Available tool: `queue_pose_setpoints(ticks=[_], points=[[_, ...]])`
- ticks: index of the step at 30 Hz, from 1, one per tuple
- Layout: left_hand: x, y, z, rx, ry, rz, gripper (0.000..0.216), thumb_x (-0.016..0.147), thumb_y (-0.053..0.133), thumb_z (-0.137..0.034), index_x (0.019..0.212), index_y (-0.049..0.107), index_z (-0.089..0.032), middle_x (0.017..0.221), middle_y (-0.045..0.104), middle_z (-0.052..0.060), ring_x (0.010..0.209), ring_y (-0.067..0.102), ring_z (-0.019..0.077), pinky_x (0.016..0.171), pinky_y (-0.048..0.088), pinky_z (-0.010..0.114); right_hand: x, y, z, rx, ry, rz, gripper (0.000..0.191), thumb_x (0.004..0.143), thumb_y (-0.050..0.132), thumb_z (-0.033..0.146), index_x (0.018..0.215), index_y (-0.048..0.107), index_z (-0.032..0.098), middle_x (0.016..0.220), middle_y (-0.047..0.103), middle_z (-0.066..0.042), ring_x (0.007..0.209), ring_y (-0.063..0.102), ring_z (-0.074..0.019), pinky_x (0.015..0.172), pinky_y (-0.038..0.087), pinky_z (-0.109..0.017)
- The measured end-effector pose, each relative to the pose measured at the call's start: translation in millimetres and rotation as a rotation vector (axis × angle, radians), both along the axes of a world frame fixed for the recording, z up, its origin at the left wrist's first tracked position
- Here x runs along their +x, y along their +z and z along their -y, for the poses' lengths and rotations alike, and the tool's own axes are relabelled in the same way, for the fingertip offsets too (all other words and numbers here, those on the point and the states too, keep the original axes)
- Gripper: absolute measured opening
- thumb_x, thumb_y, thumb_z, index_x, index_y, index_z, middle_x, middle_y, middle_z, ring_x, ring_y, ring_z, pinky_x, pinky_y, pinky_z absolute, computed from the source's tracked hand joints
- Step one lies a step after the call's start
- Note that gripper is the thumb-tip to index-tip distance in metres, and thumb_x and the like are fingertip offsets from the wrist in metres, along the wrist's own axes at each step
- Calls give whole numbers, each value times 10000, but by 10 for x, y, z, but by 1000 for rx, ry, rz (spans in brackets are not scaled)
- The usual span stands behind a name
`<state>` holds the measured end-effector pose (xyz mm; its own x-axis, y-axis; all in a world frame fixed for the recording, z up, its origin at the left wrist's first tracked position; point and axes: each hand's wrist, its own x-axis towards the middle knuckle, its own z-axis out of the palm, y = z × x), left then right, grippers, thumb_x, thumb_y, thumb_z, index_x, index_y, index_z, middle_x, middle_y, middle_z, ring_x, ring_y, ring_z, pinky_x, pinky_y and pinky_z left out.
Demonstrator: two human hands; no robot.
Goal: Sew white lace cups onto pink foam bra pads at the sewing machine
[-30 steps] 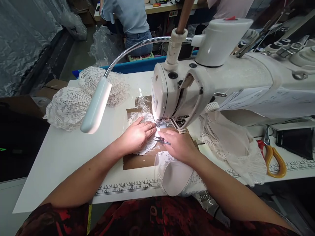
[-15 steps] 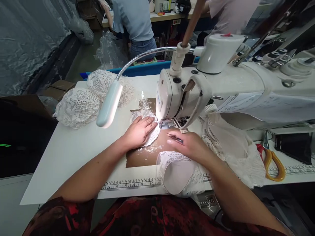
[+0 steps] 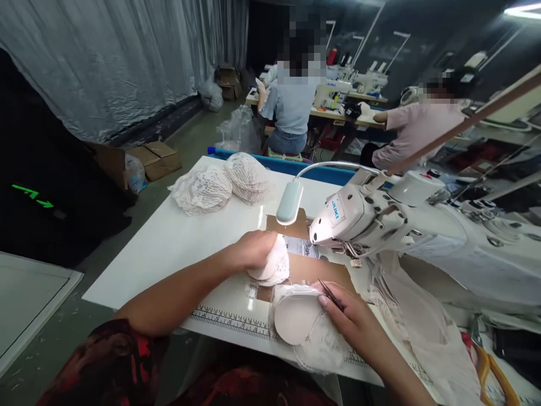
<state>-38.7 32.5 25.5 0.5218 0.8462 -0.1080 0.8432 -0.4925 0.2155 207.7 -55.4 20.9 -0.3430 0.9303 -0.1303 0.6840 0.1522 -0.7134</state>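
My left hand (image 3: 256,251) is closed on a white lace bra cup (image 3: 279,262), raised at the left of the sewing machine (image 3: 342,220) and clear of its needle area. A slim, dark pair of tweezers (image 3: 332,294) is held in my right hand (image 3: 344,307), points toward the upper left. The thumb and fingers of that hand also pinch the upper edge of a second lace-trimmed cup (image 3: 296,318), its smooth beige inner side facing up near the table's front edge. Part of the left cup is hidden by my fingers.
Two stacks of lace cups, one nearer (image 3: 203,189) and one farther (image 3: 249,177), stand at the back left. A lamp (image 3: 289,203) hangs over brown board (image 3: 316,270). Pale fabric (image 3: 418,316) and orange-handled scissors (image 3: 490,366) lie right. Two people sit beyond.
My left hand has lifted the lace cup from beside the needle and drawn it back. My right hand has moved down to the second cup, keeping the tweezers. The head view has tilted up.
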Motion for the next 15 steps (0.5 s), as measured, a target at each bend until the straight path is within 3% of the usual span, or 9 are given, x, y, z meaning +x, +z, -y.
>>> queue_pose_setpoints(ticks=[3,5,7,9,11,12,14,15], points=[[-432,18,155,-9,40,-17,67,660,561,-156,717,559,-192,682,634,25,569,579,185,486,375,267,-397,54,-156,-198,86,-173,300,936,360,435,907,566,219,750,652,-25,668,615,-186,613,505,-312],[-720,82,225,32,69,-23,48,661,558,-176,625,533,-195,640,617,13,603,581,190,509,375,269,-702,72,-291,-195,155,-256,303,941,359,416,878,570,207,814,659,-35,687,622,-168,625,516,-299],[-977,237,220,117,150,-33,74,709,523,-183,639,547,-190,680,625,47,710,595,232,587,406,308,-1033,94,-477,-21,179,-273,277,942,363,367,918,584,202,864,660,-46,779,635,-176,708,525,-316],[-1196,468,115,280,273,-38,138,793,465,-210,723,577,-173,769,628,106,827,580,288,702,421,396,-1357,135,-728,248,140,-326,260,934,375,327,1021,581,193,939,668,-68,860,642,-188,785,528,-345],[-1373,705,-79,565,388,-9,208,865,426,-278,828,589,-155,872,618,143,923,547,315,828,388,472,-1632,188,-1034,551,85,-401,283,942,341,302,1090,552,187,1129,635,-117,1016,616,-206,904,495,-394],[-1445,794,-197,717,426,24,221,880,424,-301,878,586,-151,921,613,149,962,532,316,876,367,482,-1739,212,-1198,611,64,-410,289,944,326,289,1127,530,196,1242,582,-126,1138,557,-212,986,442,-421],[-1547,866,-432,856,456,57,203,880,446,-287,955,569,-144,1044,595,162,1047,500,316,930,339,479,-1877,226,-1520,736,69,-361,308,932,311,229,1155,521,200,1381,483,-118,1293,432,-202,1064,367,-433],[-1577,841,-535,822,455,47,197,868,468,-268,988,559,-141,1104,581,170,1088,484,320,945,330,481,-1908,208,-1663,774,98,-299,330,918,313,196,1179,515,185,1419,444,-119,1338,378,-196,1085,342,-427]])
